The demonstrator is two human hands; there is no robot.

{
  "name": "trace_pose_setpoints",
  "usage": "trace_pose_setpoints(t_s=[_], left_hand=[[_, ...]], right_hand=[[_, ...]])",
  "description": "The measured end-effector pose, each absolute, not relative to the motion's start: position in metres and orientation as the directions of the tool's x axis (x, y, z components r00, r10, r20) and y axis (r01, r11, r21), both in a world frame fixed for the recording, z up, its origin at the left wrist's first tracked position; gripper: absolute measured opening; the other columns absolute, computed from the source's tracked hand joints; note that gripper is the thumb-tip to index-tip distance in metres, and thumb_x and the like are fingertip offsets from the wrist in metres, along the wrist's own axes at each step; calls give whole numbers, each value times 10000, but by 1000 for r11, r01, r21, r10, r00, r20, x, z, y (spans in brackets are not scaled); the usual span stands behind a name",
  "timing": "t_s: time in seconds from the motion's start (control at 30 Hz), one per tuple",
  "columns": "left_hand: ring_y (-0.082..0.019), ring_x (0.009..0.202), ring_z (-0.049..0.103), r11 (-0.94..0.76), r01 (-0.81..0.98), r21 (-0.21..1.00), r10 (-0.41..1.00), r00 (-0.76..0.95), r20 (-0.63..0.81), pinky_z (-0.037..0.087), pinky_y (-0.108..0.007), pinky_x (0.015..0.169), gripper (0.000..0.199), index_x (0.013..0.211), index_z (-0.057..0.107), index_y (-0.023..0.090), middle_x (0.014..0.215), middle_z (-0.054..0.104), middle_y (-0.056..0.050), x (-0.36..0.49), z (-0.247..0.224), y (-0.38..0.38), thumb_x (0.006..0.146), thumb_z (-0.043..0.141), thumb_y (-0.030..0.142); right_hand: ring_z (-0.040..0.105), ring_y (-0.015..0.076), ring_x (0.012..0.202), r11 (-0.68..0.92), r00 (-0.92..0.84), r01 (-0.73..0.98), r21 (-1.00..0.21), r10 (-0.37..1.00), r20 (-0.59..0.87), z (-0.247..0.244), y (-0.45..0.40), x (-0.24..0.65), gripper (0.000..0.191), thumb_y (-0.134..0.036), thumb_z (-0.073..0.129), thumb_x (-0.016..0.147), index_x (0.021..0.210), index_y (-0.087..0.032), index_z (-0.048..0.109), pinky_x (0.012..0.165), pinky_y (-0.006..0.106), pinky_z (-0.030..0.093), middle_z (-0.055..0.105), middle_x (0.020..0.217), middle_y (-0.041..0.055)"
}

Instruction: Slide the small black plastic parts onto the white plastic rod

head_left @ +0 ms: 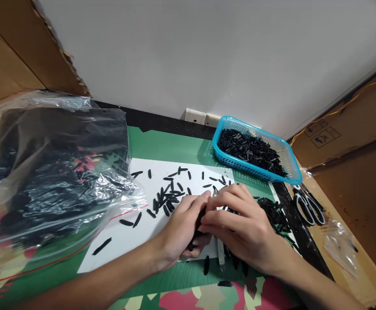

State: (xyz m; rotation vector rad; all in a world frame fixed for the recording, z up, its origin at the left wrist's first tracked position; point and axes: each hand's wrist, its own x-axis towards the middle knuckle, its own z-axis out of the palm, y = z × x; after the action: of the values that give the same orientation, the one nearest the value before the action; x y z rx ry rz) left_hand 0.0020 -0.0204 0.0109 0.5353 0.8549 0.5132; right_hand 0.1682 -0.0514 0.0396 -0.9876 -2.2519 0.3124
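My left hand (183, 228) is closed around several small black pieces (199, 221), partly hidden between my hands above a white sheet (110, 262). Against it, my right hand (239, 219) has its fingers bent and pressed over the same pieces; what its fingertips pinch is hidden. Loose black strips (167, 198) lie scattered on the sheet left of my hands. Just below my hands, a thin light-coloured tool (220, 254) shows in part. More black strips (273, 215) are heaped to the right of my right hand.
A blue basket (259, 171) full of black strips stands at the back right. Clear zip bags (62, 193) with black pieces cover the left side. Scissors (307, 209) and a small plastic bag (339, 247) lie on the right. Cardboard (355, 129) stands beyond them.
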Motion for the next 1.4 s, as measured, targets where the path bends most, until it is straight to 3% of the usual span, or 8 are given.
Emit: trace_pose_setpoints(t_s=[0.27, 0.57, 0.77, 0.93, 1.1, 1.4], left_hand=[[-29, 409, 263, 748, -183, 638, 589, 626, -512, 184, -74, 310, 472, 851, 490, 236, 619, 443, 79, 1, 12, -18, 912, 689, 660], [-36, 401, 297, 726, -161, 668, 606, 609, -512, 206, -91, 320, 480, 844, 494, 229, 588, 438, 79, 2, 8, -20, 917, 681, 665], [-52, 410, 331, 701, -144, 698, 631, 581, -514, 211, -119, 354, 503, 828, 475, 234, 577, 373, 93, 1, 2, -24, 902, 693, 681], [-75, 404, 369, 678, -126, 725, 656, 549, -518, 229, -161, 343, 463, 886, 544, 228, 590, 425, 75, 1, 5, -26, 896, 707, 661], [-69, 403, 344, 692, -131, 710, 639, 570, -517, 228, -147, 347, 490, 909, 502, 243, 579, 471, 73, 2, 9, -25, 892, 680, 699], [-72, 417, 379, 654, -68, 753, 666, 523, -531, 259, -173, 381, 505, 961, 518, 240, 615, 465, 78, 0, 2, -29, 925, 619, 734]], right_hand=[[617, 171, 977, 494, -421, 480, -725, 855, 304, 44, -45, 181, 56, -156, 670, 1038, 1015, -193, 706, 870, 322, 521, 706, 1009, 34], [617, 205, 918, 575, -373, 467, -671, 817, 440, 38, -46, 181, 74, -202, 783, 952, 999, -188, 728, 845, 381, 531, 728, 978, 53], [635, 221, 966, 452, -326, 537, -712, 890, 319, 41, -51, 176, 52, -171, 701, 953, 927, -216, 695, 879, 399, 539, 690, 1007, 51], [648, 200, 922, 345, -282, 515, -785, 933, 225, 44, -49, 173, 119, -97, 673, 899, 866, -211, 681, 845, 359, 544, 674, 948, 29], [666, 160, 872, 333, -280, 437, -835, 933, 225, 42, -46, 174, 131, -83, 669, 913, 854, -198, 696, 807, 310, 536, 683, 936, 13], [653, 172, 886, 355, -279, 477, -804, 929, 244, 43, -47, 175, 95, -128, 718, 905, 832, -186, 700, 814, 324, 533, 685, 937, 29]])
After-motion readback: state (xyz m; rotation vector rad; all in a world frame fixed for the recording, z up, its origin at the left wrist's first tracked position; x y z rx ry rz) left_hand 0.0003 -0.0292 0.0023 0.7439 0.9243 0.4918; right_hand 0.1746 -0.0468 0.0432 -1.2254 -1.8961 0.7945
